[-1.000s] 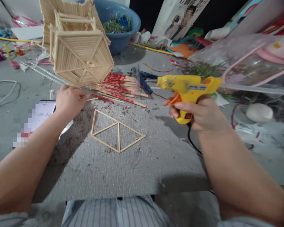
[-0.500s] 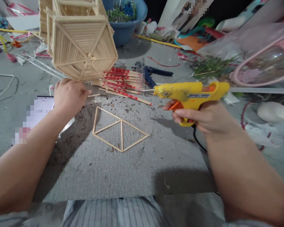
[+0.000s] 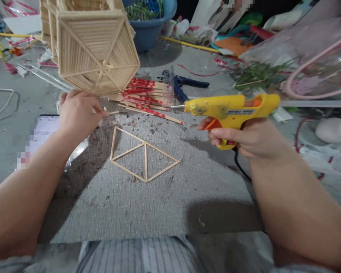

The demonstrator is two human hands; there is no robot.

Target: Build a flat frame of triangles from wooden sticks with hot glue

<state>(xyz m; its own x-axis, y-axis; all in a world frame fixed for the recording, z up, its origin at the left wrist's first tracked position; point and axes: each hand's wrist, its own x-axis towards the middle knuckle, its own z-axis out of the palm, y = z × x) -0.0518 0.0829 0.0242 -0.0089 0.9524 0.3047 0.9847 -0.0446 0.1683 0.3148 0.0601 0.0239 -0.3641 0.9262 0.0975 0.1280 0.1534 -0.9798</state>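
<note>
On the board (image 3: 102,212), the stick frame (image 3: 146,163) looks light, brittle; I'd hold its corners (image 3: 111,159). My left hand (image 3: 79,113) seemingly pinches a short stick (image 3: 114,112); my right hand (image 3: 250,138) wraps the glue gun (image 3: 230,108).

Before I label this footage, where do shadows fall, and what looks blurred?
Head view throughout: shadows darken the board at left and lower right; the phone is partly pixelated; the far-right white object looks soft; the stick frame looks sharper.

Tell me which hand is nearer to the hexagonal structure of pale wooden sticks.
Left. In the picture, the left hand is just below the hexagonal structure; the right hand is far to the right, gripping a yellow plastic glue gun.
</note>
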